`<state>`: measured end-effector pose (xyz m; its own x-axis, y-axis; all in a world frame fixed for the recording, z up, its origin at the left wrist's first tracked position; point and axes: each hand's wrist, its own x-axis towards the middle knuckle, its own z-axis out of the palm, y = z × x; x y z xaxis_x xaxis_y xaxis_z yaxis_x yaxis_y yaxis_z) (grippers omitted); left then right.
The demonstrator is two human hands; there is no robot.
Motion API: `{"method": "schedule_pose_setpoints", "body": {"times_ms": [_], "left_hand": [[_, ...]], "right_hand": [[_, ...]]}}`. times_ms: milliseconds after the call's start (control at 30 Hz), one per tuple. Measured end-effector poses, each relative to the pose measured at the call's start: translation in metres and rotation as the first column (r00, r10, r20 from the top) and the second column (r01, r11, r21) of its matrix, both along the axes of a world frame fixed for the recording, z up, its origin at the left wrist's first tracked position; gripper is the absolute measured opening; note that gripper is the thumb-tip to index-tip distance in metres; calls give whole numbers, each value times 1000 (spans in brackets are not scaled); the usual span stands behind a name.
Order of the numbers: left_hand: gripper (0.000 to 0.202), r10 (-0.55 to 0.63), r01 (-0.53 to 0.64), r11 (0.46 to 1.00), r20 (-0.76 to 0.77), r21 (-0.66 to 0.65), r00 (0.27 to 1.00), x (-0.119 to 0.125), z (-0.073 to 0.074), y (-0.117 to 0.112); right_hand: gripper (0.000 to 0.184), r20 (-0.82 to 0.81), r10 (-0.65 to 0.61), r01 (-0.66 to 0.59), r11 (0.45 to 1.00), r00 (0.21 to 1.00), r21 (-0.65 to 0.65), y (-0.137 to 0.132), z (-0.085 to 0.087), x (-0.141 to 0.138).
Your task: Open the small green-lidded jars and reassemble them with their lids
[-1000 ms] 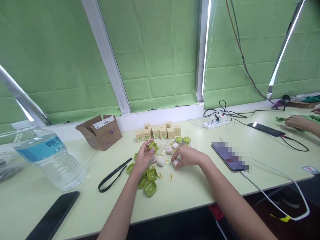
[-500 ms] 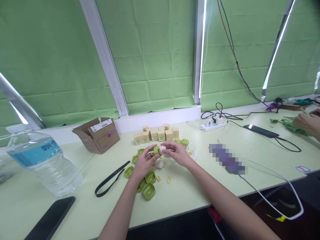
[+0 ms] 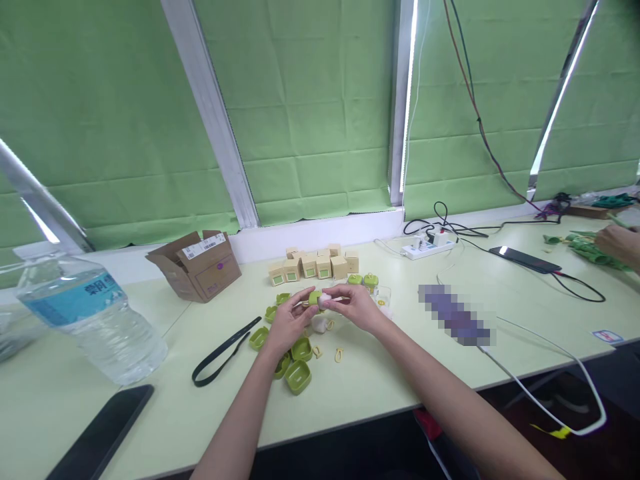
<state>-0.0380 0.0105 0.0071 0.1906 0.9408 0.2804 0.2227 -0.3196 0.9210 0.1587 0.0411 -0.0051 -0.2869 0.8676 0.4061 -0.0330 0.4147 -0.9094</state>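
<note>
My left hand (image 3: 289, 325) pinches a small green cap (image 3: 314, 299) just above the table. My right hand (image 3: 354, 306) holds a small white piece (image 3: 325, 301) pressed against that cap. Both hands meet above a cluster of green caps (image 3: 299, 375), white pieces (image 3: 320, 324) and small yellow loops (image 3: 339, 355) on the pale table (image 3: 380, 373). A row of small tan boxes (image 3: 315, 264) stands behind the hands.
A large water bottle (image 3: 85, 319) lies at the left, with a black phone (image 3: 100, 433) near the front edge. An open cardboard box (image 3: 196, 265), a black strap (image 3: 223, 350), a power strip (image 3: 425, 249), cables and two phones lie around. Another person's hand (image 3: 617, 245) works at the far right.
My right hand lifted a white piece from the table and brought it to the green cap in my left hand. The two hands now hold them together.
</note>
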Motion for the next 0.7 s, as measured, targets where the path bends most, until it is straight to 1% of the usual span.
{"method": "schedule_pose_setpoints", "body": {"times_ms": [100,167,300,367,467,600,700], "left_hand": [[69,-15,15,1000,-23,-10,1000,0,-3,2],[66,0,2,1000,-80,17,997,0,-4,2],[58,109,-72,985,-242,157,964,1,-3,1],[54,153,-91,973,-298,213,942,2,-2,0],[49,202,-109,959,-360,262,911,2,-2,0],[48,221,-100,953,-428,287,876,1,-3,0],[49,188,-43,950,-457,308,869,1,-4,1]], "right_hand": [[44,2,-13,13,1000,1000,21,0,-3,0],[42,14,-46,45,997,999,70,1,-4,-1],[40,37,-103,94,975,994,200,0,-5,-1],[39,50,-100,85,967,994,240,-1,-5,-3],[38,86,-105,76,953,991,294,-4,-4,-5],[37,133,-157,107,941,979,319,-4,-3,-5],[34,185,-203,132,932,962,338,-3,-4,-4]]}}
